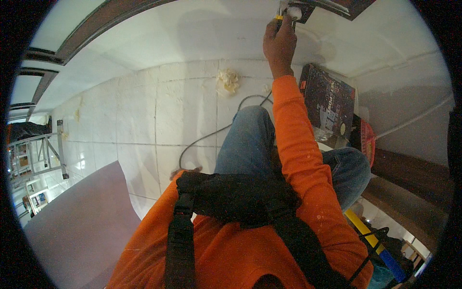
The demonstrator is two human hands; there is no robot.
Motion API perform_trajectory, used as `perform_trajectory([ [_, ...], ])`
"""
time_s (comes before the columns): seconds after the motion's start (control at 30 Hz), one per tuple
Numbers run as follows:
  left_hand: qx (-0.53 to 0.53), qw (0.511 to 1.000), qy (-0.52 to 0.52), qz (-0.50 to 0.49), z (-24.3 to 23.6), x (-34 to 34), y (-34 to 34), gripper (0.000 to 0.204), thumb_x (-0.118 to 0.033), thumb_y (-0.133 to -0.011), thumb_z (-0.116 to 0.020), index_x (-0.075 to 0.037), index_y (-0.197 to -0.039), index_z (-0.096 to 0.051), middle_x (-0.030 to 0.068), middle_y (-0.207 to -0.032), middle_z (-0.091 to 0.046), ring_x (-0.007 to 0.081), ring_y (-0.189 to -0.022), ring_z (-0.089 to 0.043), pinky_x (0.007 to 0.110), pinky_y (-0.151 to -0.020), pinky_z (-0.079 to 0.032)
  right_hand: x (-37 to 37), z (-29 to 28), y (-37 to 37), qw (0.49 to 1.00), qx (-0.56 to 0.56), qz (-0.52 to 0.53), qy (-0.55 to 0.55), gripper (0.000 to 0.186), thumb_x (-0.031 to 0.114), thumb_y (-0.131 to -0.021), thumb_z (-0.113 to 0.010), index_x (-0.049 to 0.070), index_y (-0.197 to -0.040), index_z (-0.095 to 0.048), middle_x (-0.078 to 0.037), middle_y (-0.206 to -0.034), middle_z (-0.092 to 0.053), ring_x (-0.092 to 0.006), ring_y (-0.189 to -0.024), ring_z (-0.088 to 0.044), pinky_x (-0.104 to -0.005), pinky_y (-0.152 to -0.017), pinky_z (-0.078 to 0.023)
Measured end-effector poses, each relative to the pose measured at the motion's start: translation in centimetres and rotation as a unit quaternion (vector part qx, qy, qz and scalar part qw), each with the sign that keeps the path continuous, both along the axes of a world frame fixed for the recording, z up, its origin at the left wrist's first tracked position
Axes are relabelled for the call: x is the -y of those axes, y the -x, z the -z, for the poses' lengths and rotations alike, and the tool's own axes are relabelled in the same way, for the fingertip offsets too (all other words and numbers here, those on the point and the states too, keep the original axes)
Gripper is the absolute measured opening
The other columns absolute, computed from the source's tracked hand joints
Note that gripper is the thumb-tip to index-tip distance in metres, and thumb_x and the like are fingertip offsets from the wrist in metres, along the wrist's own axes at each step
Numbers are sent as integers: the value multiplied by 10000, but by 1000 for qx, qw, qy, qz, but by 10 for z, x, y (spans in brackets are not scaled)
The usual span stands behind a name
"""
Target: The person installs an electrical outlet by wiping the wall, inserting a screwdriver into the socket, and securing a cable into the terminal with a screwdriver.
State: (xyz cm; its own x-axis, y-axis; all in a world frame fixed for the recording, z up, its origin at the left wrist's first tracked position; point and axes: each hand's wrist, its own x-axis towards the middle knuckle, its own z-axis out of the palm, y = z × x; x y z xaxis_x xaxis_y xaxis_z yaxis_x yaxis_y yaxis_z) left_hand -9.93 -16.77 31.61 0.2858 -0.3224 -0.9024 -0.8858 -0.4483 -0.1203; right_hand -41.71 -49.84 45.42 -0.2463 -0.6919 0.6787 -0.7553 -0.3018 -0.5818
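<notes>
My right hand [280, 45] reaches far forward to the wall and is closed around a small yellow-handled tool [279, 18]. The tool's working end is too blurred to name. It is up against a dark brown frame [352, 8] on the white wall, beside a whitish lump [294, 13]. My left hand [186, 172] is low beside my bent knee, over the tiled floor. The black chest harness partly covers it, and its fingers do not show clearly.
A crumpled cream-coloured wad [227, 82] lies on white floor tiles near a dark cable [204, 138]. Right are a dark printed box [328, 101], a red basket [367, 142] and a yellow-and-blue bar [375, 243]. Left are a large pale sheet [86, 226] and a metal ladder [48, 153].
</notes>
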Motion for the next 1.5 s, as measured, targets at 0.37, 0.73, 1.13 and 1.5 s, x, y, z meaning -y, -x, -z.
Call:
perform_trajectory([
  [0.37, 1, 996, -16, -92, -2, 0, 0, 812, -761, -662, -506, -22, -968, -650, 123, -981, -641, 236, -971, -578, 378, -898, -389, -15, 25, -15, 994, 39, -5, -98, 236, 84, -853, -479, -48, -1023, -383, -254, -811, -562, -406, -782, -580, -467, -669, -453],
  [0.73, -1, 996, -10, -93, 5, -1, -3, 809, -754, -660, -514, -23, -980, -639, 125, -995, -630, 242, -983, -568, 381, -902, -387, -8, 13, -8, 997, 62, -9, -33, 269, 161, -878, -437, -56, -1036, -427, -256, -791, -566, -429, -749, -577, -485, -653, -444],
  [1.13, 0, 995, -9, -100, 2, -4, -4, 805, -747, -658, -522, -23, -994, -628, 127, -1010, -618, 249, -996, -556, 384, -907, -385, -9, 15, -16, 995, 34, 23, -86, 276, 137, -856, -462, -53, -1055, -442, -247, -879, -587, -399, -810, -582, -457, -712, -463],
  [1.5, -4, 995, -5, -101, 7, -5, -2, 803, -740, -656, -529, -23, -1006, -617, 129, -1024, -607, 255, -1007, -546, 387, -911, -382, -14, 28, -17, 992, 42, 22, -118, 233, 107, -849, -459, -26, -1035, -414, -243, -804, -586, -407, -745, -592, -472, -629, -467],
])
